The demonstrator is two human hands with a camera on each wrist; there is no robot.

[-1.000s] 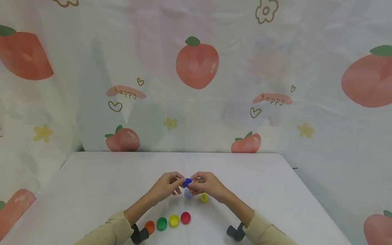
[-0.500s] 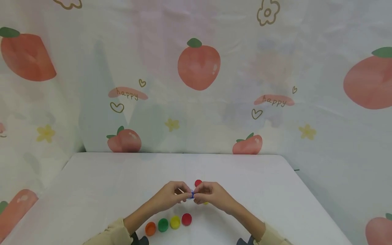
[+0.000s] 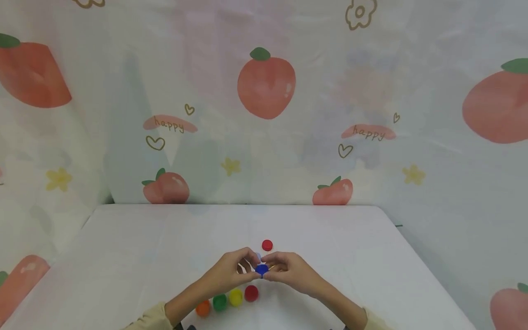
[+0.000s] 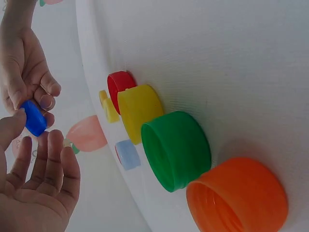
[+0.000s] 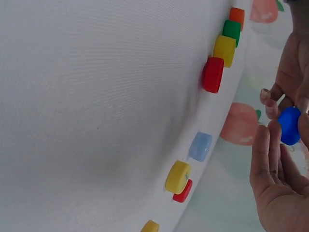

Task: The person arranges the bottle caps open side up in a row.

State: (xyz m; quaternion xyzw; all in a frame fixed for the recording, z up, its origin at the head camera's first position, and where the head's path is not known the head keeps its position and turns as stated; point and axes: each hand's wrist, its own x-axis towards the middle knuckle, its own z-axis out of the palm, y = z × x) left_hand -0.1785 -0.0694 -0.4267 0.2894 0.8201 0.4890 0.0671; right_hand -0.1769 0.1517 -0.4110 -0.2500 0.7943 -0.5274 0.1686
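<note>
Left hand and right hand pinch a blue cap; broad face tilts upward.

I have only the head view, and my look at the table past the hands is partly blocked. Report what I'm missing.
Observer: The right wrist view shows a yellow cap with a dark mark on it, near the pale blue cap.
Operator: I see the left hand and right hand holding the blue cap, but not that one. Name anything else.
Observer: A second yellow piece, cut off by the bottom edge of the right wrist view.
Operator: Now describe the inside of the orange cap; it's a blur here.
Observer: The left wrist view looks into its open side and shows ridges on the inner wall.
</note>
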